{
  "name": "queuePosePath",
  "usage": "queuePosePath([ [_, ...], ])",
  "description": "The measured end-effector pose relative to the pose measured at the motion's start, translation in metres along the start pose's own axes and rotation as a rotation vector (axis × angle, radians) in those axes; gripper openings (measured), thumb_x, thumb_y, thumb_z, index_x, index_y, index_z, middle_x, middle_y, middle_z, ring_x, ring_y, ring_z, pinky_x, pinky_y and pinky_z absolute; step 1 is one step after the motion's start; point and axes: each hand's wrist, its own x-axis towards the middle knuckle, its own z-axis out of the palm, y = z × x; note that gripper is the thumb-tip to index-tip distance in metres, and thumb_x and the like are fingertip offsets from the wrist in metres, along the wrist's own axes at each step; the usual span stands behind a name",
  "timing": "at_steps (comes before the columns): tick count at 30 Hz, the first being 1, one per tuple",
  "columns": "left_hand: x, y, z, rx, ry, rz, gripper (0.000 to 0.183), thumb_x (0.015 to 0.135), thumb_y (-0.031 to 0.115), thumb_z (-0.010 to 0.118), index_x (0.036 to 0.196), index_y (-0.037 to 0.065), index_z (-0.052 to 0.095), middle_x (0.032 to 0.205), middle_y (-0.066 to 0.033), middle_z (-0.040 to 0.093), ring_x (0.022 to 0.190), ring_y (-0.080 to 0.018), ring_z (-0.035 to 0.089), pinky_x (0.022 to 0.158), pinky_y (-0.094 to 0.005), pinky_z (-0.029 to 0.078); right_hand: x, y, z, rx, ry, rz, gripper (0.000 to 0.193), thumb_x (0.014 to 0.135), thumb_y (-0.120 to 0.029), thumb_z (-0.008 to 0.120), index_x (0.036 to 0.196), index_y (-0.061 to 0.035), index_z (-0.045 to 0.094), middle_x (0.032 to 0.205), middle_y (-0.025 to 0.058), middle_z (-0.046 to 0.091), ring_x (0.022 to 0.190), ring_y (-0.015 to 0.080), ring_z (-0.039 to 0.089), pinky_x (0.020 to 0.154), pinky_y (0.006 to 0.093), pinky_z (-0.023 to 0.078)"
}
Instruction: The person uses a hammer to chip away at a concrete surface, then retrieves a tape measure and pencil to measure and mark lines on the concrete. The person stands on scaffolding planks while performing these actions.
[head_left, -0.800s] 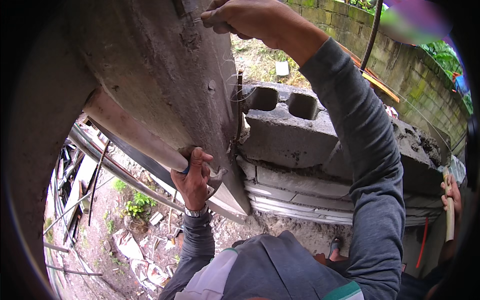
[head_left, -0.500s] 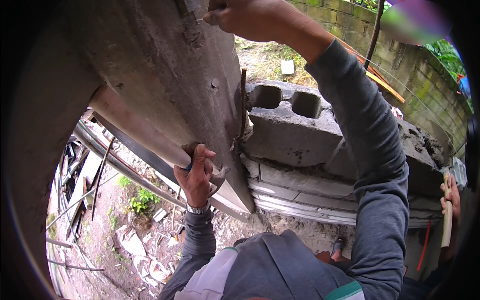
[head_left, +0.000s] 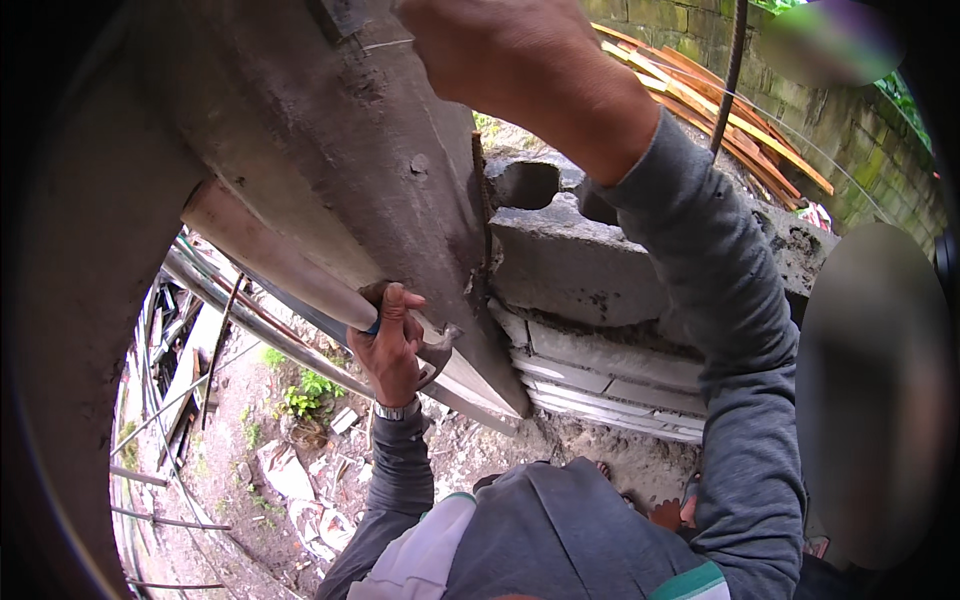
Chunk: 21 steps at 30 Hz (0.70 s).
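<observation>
My left hand (head_left: 388, 345) is closed around a claw hammer (head_left: 437, 357), whose curved claw sticks out beside my fingers; most of its handle is hidden. A pale round pipe (head_left: 285, 262) slants down to this hand. At the top, my right hand (head_left: 520, 70) is curled shut in front of the grey concrete column (head_left: 330, 130). A short pale string (head_left: 388, 44) runs along the column to its fingers, which are partly out of sight. A small metal piece (head_left: 340, 18) sits on the column near that string.
Right of the column, a hollow concrete block (head_left: 570, 255) tops a wall of pale courses (head_left: 610, 375). A rusty bar (head_left: 480, 190) stands between them. Orange planks (head_left: 720, 110) lie behind. Rubble and bent metal bars (head_left: 165, 520) lie at lower left. A blurred oval (head_left: 875, 400) covers the right.
My right hand has come closer and larger in view. The view has shifted, showing more planks. At right, another person's hand with a stick has given way to the blurred oval.
</observation>
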Motion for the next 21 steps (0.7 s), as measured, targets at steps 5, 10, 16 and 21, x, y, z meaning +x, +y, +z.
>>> queuePosePath([
  [5,0.002,-0.004,-0.003,-0.012,0.049,0.014,0.026,0.105,0.025,0.065,0.091,0.003,0.066,0.073,-0.0049,0.066,0.044,-0.0042,0.041,0.041,-0.0225,0.032,0.002,-0.001,0.012,0.067,-0.001,-0.014,0.008,0.081,-0.010,0.064,0.080,-0.0066,0.070,0.079,0.0175,0.069,0.084,0.0307,0.069,0.077,0.0462,0.053],
  [10,0.005,-0.016,-0.009,0.153,0.006,0.079,0.016,0.099,0.016,0.067,0.111,0.005,0.067,0.089,-0.0041,0.066,0.052,-0.0050,0.044,0.044,-0.0216,0.034,0.002,0.008,0.018,0.166,-0.006,-0.002,0.015,0.080,-0.020,0.069,0.091,-0.0127,0.073,0.093,0.0154,0.070,0.104,0.0304,0.067,0.094,0.0498,0.049],
  [16,0.020,-0.053,-0.063,0.521,-0.065,0.252,0.045,0.102,0.038,0.048,0.121,0.001,0.065,0.117,-0.0063,0.061,0.070,-0.0099,0.049,0.058,-0.0217,0.038,-0.032,-0.025,0.072,0.026,0.723,-0.226,0.014,0.076,-0.024,0.068,0.085,-0.0124,0.067,0.078,0.0045,0.061,0.075,0.0265,0.064,0.065,0.0427,0.052],
  [21,0.004,-0.054,-0.052,0.677,-0.216,0.557,0.062,0.087,-0.008,0.047,0.148,0.001,0.052,0.111,-0.0047,0.063,0.065,-0.0101,0.046,0.064,-0.0250,0.044,-0.104,-0.056,0.041,0.297,0.276,-0.100,0.020,0.075,-0.029,0.076,0.072,-0.0125,0.065,0.065,0.0026,0.062,0.060,0.0250,0.066,0.049,0.0416,0.052],
])
